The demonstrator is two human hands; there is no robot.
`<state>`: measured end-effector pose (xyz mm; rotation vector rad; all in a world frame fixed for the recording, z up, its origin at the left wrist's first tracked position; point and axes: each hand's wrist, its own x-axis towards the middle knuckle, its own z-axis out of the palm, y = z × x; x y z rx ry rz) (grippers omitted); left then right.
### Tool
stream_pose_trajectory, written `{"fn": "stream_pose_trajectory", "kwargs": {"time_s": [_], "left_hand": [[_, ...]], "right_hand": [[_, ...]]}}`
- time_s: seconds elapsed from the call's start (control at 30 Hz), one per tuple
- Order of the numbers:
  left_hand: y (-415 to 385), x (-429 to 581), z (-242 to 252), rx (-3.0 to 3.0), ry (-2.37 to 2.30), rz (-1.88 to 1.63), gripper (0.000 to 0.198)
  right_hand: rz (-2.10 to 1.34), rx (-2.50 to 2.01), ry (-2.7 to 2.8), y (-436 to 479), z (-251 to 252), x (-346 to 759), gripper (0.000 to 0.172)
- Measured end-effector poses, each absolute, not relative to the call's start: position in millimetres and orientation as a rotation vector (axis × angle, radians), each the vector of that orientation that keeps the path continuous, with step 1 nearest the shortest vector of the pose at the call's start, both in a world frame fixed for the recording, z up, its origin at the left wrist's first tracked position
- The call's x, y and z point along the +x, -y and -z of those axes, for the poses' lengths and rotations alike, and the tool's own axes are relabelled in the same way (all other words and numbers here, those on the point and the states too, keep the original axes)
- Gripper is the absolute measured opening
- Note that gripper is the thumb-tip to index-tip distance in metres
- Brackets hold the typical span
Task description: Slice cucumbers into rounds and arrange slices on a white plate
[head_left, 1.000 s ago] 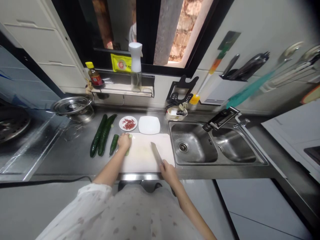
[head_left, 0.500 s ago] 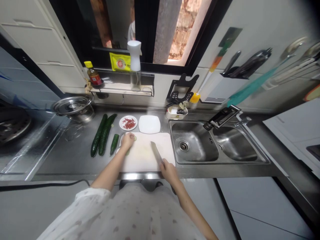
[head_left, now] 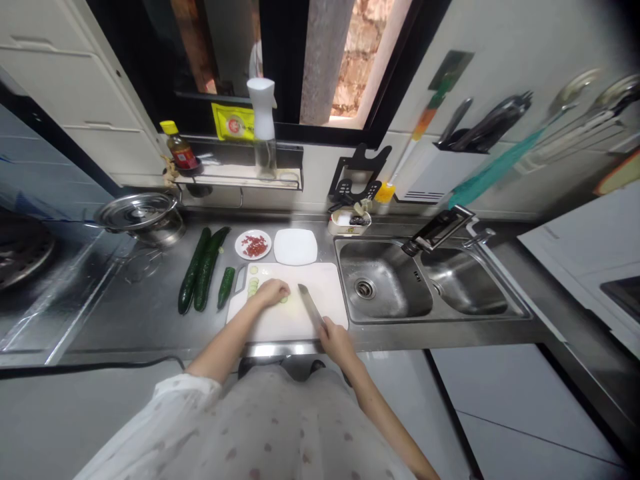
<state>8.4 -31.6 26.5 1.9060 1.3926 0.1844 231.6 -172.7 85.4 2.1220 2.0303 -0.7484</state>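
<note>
A white cutting board point(head_left: 325, 280) lies on the steel counter in front of me. My left hand point(head_left: 273, 292) rests curled on the board's middle, with a bit of green cucumber showing at its fingertips. Several cucumber slices point(head_left: 253, 285) lie on the board's left part. My right hand point(head_left: 336, 340) grips the handle of a knife point(head_left: 310, 305) whose blade points away over the board. Left of the board lie two whole cucumbers point(head_left: 200, 268) and a short cucumber piece point(head_left: 225, 287).
Behind the board stand a small plate of chopped red chilli point(head_left: 253, 245) and an empty white square plate point(head_left: 295, 247). A double sink point(head_left: 425, 287) is to the right, a steel pot point(head_left: 137, 217) to the left, and a shelf with bottles point(head_left: 235, 175) under the window.
My left hand has moved right from the board's left end to its middle, uncovering cucumber slices. The knife hand has barely shifted.
</note>
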Motion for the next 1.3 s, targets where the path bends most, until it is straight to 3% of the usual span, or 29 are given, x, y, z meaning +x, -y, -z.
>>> {"fn": "stream_pose_trajectory", "kwargs": {"time_s": [0.3, 1.3], "left_hand": [[40, 0, -21, 1.918, -1.699, -0.160, 0.022], [40, 0, -6, 1.856, -1.758, -0.171, 0.025]], "right_hand": [[0.680, 1.963, -2.061, 174, -95, 222, 0.026], [0.632, 1.737, -2.056, 166, -97, 209, 0.029]]}}
